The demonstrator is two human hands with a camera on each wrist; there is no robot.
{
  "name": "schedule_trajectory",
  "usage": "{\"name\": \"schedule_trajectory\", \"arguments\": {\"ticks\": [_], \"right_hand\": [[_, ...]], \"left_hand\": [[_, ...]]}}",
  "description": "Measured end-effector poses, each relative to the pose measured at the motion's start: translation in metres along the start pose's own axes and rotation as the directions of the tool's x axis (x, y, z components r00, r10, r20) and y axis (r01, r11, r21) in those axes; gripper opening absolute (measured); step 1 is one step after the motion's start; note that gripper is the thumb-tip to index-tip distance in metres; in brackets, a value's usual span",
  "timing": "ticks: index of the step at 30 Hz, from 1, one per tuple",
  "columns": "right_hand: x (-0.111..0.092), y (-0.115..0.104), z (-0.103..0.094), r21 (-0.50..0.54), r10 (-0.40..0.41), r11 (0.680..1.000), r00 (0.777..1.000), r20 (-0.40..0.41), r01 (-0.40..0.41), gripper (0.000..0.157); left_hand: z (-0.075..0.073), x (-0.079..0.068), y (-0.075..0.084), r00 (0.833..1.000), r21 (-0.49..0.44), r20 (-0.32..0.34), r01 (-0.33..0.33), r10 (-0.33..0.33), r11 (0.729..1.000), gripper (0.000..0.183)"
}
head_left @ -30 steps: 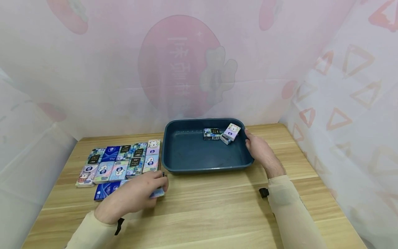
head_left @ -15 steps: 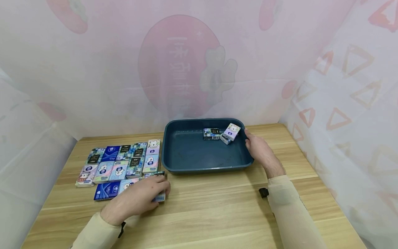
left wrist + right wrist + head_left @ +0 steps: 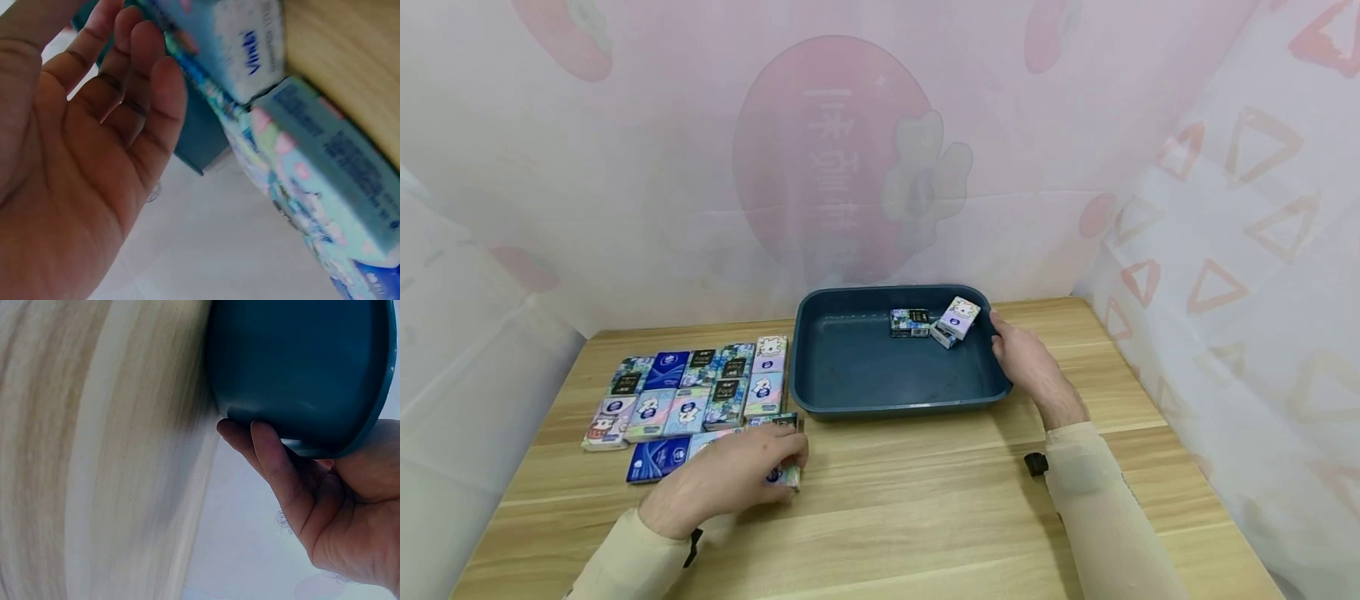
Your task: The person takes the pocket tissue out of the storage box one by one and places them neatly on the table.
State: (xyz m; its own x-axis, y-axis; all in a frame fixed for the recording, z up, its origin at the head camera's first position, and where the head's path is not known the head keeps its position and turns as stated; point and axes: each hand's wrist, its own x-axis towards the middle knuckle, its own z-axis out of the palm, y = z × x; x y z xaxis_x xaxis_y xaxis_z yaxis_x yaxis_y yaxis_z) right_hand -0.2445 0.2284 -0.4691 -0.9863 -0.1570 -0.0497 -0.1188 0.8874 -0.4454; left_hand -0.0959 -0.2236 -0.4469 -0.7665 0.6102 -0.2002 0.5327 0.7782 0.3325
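Small printed tissue packs lie flat in rows on the left of the table, one of them a blue pack (image 3: 658,460). My left hand (image 3: 737,467) is over the front row's right end, its fingers bent loosely beside a floral tissue pack (image 3: 786,477). In the left wrist view, the palm and fingers (image 3: 159,112) show beside a pack marked Vinda (image 3: 253,53), and the thumb runs out of frame. My right hand (image 3: 1030,362) grips the right rim of a dark teal tray (image 3: 887,408), fingers (image 3: 275,456) against its outer wall.
Inside the tray, a dark floral pack (image 3: 910,323) lies near the back, and a white and lilac pack (image 3: 960,317) leans on another pack (image 3: 943,337) at the right. A patterned cloth (image 3: 700,208) hangs behind the wooden table (image 3: 910,517).
My left hand has shifted slightly right and its fingers have changed position, so more of the packs at the front row's right end shows. The right hand and tray have stayed still.
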Motion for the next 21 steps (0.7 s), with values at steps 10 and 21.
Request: {"name": "schedule_trajectory", "arguments": {"ticks": [10, 21], "right_hand": [[0.001, 0.001, 0.001, -0.005, 0.005, 1.0, 1.0, -0.003, -0.005, 0.059], [0.002, 0.001, 0.002, -0.01, 0.008, 1.0, 1.0, -0.002, -0.008, 0.059]], "left_hand": [[-0.013, 0.023, 0.016, 0.978, 0.022, -0.203, -0.045, 0.048, 0.999, 0.006], [-0.021, 0.058, 0.041, 0.962, 0.045, -0.274, 0.01, 0.003, 0.999, 0.014]]}}
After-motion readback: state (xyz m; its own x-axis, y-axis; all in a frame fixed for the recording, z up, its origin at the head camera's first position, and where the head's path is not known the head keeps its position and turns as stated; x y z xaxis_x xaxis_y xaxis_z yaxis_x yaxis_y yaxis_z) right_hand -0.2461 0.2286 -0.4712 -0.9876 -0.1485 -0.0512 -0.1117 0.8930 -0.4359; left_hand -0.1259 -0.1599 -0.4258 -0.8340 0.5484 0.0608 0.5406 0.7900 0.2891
